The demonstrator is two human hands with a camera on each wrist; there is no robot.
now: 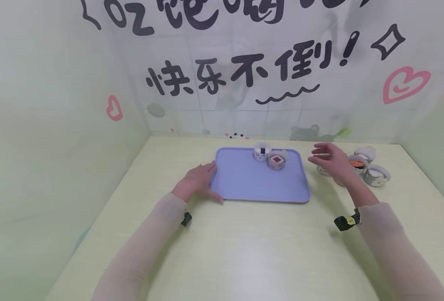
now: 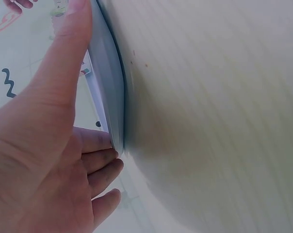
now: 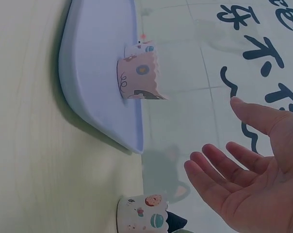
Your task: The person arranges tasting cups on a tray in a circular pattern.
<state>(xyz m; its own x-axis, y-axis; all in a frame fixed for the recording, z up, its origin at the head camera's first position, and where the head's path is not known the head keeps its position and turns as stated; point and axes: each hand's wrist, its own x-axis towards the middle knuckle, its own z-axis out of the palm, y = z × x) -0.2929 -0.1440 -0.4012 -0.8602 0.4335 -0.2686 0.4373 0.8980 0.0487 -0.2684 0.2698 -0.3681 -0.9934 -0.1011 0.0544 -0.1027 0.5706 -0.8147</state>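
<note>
A purple-blue tray (image 1: pixel 257 179) lies on the table with two small patterned paper cups on it. One cup (image 1: pixel 261 152) has a white filling with a dark strip; the pinkish cup (image 1: pixel 276 160) next to it shows a red square on white. My left hand (image 1: pixel 198 180) rests against the tray's left side, its thumb along the near edge in the left wrist view. Above the cups on the right hovers my right hand (image 1: pixel 333 161), holding nothing, fingers loosely bent. Part of a cup (image 1: pixel 323 170) shows beneath it. In the right wrist view a patterned cup (image 3: pixel 142 213) stands below the hand.
Right of the tray stand several more paper cups, among them one with an orange topping (image 1: pixel 356 164), a grey-and-white cup (image 1: pixel 376 175) and one behind (image 1: pixel 365 153). A wall (image 1: pixel 222 121) with dark lettering closes the pale table (image 1: pixel 244 251) at the back.
</note>
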